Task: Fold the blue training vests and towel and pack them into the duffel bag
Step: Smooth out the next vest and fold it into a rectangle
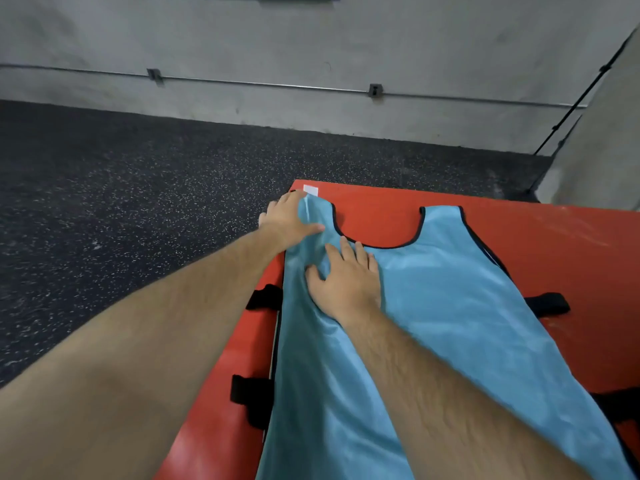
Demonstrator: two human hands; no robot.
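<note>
Both hands are on a blue vest [450, 306] spread flat on a red mat [554, 244], its neck hole toward the grey wall [311, 46]. The left hand [289, 220] grips the vest's left shoulder strap, thumb on top and fingers curled over its edge. The right hand [346, 282] lies flat with fingers spread, pressing the cloth just below that strap. Black straps [547, 304] stick out from the mat's sides.

The vest [450, 306] is shiny light blue, edged with thin black trim at neck and armholes. Under it the mat [554, 254] is plain red-orange, with black straps [547, 304] at its 3 and 9 o'clock sides and a small white label [310, 189] at 11 o'clock. The floor [138, 185] at 9 o'clock is near-black with white specks. The wall [311, 39] at 12 o'clock is mottled grey.
</note>
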